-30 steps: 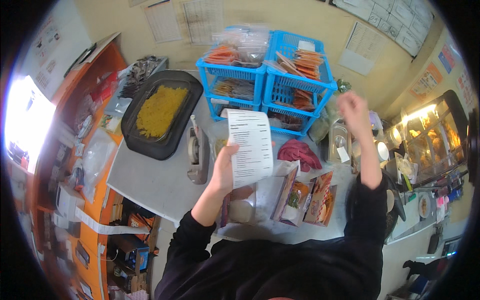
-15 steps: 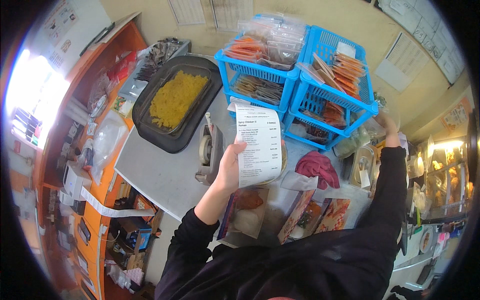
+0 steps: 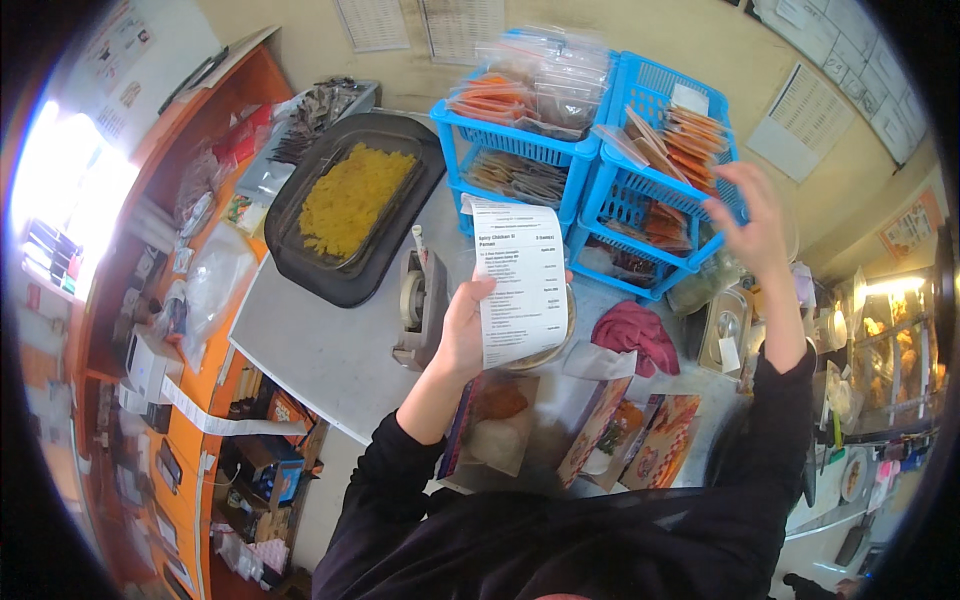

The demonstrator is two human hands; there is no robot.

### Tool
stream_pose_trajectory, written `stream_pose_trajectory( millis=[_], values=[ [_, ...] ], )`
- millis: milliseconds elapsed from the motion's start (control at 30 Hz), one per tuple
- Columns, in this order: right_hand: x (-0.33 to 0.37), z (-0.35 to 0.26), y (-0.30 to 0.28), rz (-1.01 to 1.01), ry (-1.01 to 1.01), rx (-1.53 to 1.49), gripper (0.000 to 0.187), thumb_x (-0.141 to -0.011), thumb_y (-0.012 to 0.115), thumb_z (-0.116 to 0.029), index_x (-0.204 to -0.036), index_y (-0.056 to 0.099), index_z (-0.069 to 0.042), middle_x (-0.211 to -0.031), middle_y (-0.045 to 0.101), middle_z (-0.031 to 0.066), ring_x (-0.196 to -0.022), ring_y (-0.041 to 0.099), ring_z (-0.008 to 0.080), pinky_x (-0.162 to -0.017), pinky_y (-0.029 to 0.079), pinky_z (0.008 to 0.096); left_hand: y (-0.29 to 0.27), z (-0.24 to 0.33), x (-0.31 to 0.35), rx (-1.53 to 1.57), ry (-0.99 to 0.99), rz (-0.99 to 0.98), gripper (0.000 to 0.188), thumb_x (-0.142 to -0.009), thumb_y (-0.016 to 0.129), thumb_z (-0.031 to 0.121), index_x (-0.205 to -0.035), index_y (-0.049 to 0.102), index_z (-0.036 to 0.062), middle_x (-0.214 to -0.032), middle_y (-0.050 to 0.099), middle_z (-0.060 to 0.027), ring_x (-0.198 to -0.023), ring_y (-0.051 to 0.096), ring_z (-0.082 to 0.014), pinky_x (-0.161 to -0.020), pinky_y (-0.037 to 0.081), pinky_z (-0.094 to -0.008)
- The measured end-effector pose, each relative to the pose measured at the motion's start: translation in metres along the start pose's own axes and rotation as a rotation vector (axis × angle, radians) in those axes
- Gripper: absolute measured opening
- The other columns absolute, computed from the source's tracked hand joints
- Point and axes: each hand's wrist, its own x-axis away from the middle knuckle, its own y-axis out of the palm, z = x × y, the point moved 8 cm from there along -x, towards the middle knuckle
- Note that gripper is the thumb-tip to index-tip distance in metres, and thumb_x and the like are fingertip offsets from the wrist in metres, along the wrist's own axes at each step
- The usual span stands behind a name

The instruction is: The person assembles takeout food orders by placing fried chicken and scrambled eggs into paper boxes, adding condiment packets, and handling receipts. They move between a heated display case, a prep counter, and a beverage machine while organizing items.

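A long white printed receipt (image 3: 520,275) is pinched in my left hand (image 3: 462,325), its thumb lying on the paper. My right hand (image 3: 752,215), slightly blurred, is raised by the front right corner of the right blue basket rack (image 3: 715,205); its fingers are apart with nothing visible in them. In that rack's upper tier stand packets of orange sauce (image 3: 695,145), close to the right fingertips. Below my arms are an open meal box (image 3: 492,425) with a fried piece and white rice, and another open box (image 3: 605,440) with food and greens.
A black pan (image 3: 285,265) of yellow food lies at the left, beside a tape dispenser (image 3: 418,310). The left blue rack (image 3: 460,165) holds more packets. A maroon cloth (image 3: 637,338) and a steel container (image 3: 728,340) lie to the right. An orange shelf (image 3: 190,400) borders the left.
My right hand has come back from beyond the right rack's side and risen to its upper corner. My left hand keeps the receipt, which has shifted slightly.
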Motion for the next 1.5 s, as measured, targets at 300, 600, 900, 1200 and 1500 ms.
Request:
stream_pose_trajectory(
  millis=[300, 600, 900, 1200, 1500],
  values=[
    [0.006, -0.001, 0.021, -0.141, -0.076, 0.122, 0.016, -0.074, 0.071, -0.015, -0.081, 0.062, -0.002, -0.082, 0.060, 0.0078, -0.080, 0.055, 0.0272, -0.070, 0.043, 0.0361, 0.005, 0.003, 0.010, 0.033, -0.001, -0.025, 0.064, -0.085, 0.038, 0.030, -0.140, 0.031, -0.0032, -0.132, 0.048, -0.0248, -0.118, 0.053, -0.0341, -0.098, 0.043, -0.0437],
    [0.005, -0.003, 0.020, -0.127, -0.049, 0.093, 0.015, -0.073, 0.071, -0.014, -0.076, 0.060, -0.003, -0.076, 0.058, 0.0080, -0.073, 0.054, 0.0275, -0.064, 0.042, 0.0366, 0.007, -0.002, 0.012, -0.003, 0.012, -0.079, 0.066, -0.086, 0.037, 0.033, -0.141, 0.028, -0.0005, -0.130, 0.049, -0.0238, -0.115, 0.054, -0.0323, -0.095, 0.045, -0.0428],
    [0.007, -0.002, 0.019, -0.085, -0.014, 0.102, 0.018, -0.073, 0.072, -0.016, -0.074, 0.059, -0.003, -0.073, 0.057, 0.0086, -0.070, 0.054, 0.0278, -0.061, 0.042, 0.0366, 0.006, -0.006, 0.015, -0.018, 0.006, -0.064, 0.065, -0.087, 0.036, 0.036, -0.141, 0.029, -0.0011, -0.130, 0.049, -0.0241, -0.114, 0.055, -0.0314, -0.093, 0.047, -0.0405],
    [0.010, 0.002, 0.019, -0.066, 0.020, 0.140, 0.021, -0.073, 0.074, -0.019, -0.074, 0.060, -0.004, -0.073, 0.058, 0.0088, -0.070, 0.056, 0.0276, -0.061, 0.043, 0.0357, 0.004, -0.010, 0.016, -0.023, -0.007, -0.067, 0.066, -0.088, 0.037, 0.038, -0.141, 0.029, -0.0013, -0.130, 0.049, -0.0252, -0.115, 0.055, -0.0316, -0.093, 0.048, -0.0401],
    [0.007, -0.007, 0.010, 0.028, 0.036, 0.156, 0.023, -0.074, 0.075, -0.019, -0.081, 0.060, -0.004, -0.083, 0.061, 0.0110, -0.077, 0.058, 0.0293, -0.066, 0.045, 0.0376, -0.004, -0.017, 0.021, 0.069, -0.066, -0.027, 0.065, -0.087, 0.037, 0.035, -0.141, 0.028, -0.0014, -0.133, 0.047, -0.0249, -0.118, 0.052, -0.0335, -0.096, 0.045, -0.0427]
  ],
)
